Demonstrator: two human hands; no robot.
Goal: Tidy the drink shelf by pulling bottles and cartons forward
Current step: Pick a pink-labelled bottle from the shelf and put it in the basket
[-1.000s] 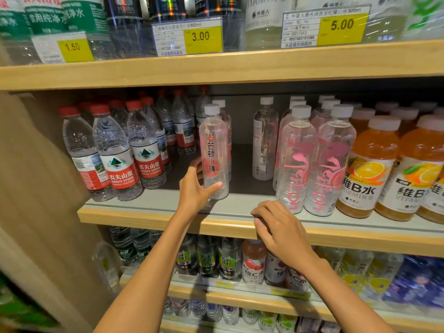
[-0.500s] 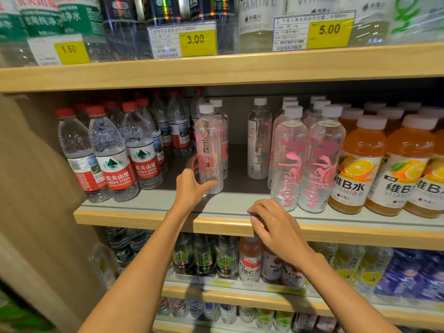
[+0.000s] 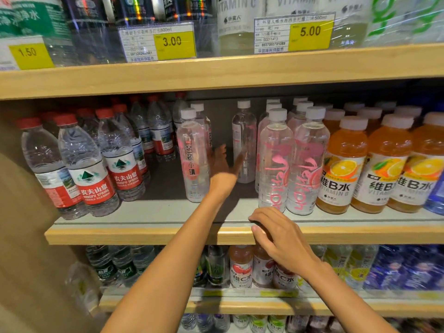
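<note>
Middle shelf (image 3: 144,234), inspected from the front. Landmark: the pink bottle (image 3: 194,162), white-capped, standing upright near the shelf's front lip, with a second like bottle directly behind it. The left hand (image 3: 224,169) is reached into the gap just right of the pink bottle. Its grip is wide open, fingers straight and spread, thumb out to the right, and it holds nothing. Whether the fingers touch the pink bottle or the one behind it cannot be told. Right of the pink bottle and further back stands a lone rear bottle (image 3: 243,143), upright, beside the thumb; contact there cannot be told either. Further right of the pink bottle, two script bottles (image 3: 275,159) stand at the front with more of their kind behind, and beyond them a row of orange bottles (image 3: 343,169). Left of the pink bottle, red-capped water bottles (image 3: 84,169) stand in rows running back. Below and right of the pink bottle, the right hand (image 3: 276,239) holds the shelf's front lip, grip closed on it with fingers bent over the top and thumb against the face.
</note>
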